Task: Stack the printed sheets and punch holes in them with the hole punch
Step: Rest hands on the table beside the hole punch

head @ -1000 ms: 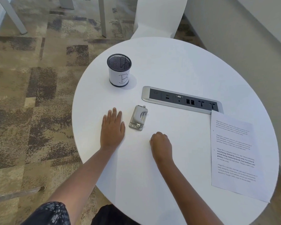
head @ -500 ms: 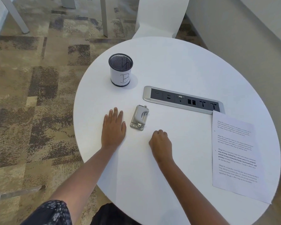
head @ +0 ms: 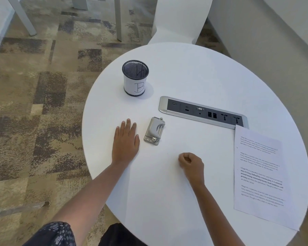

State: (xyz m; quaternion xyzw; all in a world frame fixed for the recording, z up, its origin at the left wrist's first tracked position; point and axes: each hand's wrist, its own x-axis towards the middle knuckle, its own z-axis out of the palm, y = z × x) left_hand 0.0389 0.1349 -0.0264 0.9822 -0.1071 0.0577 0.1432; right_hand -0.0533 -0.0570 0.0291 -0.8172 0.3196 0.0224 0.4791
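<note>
A small grey metal hole punch (head: 154,130) lies on the round white table (head: 194,77), near the middle. My left hand (head: 125,142) rests flat on the table just left of the punch, fingers straight, not touching it. My right hand (head: 191,166) rests on the table below and right of the punch, fingers curled into a loose fist that holds nothing. Printed sheets (head: 261,176) with black text lie at the table's right edge, well right of my right hand.
A black mesh pen cup (head: 135,78) with a white label marked B stands at the back left. A silver socket strip (head: 203,112) is set into the table behind the punch. A white chair (head: 180,20) stands beyond the table; carpet lies to the left.
My right hand has slid a little to the right, still curled. My left hand and the hole punch have stayed where they were.
</note>
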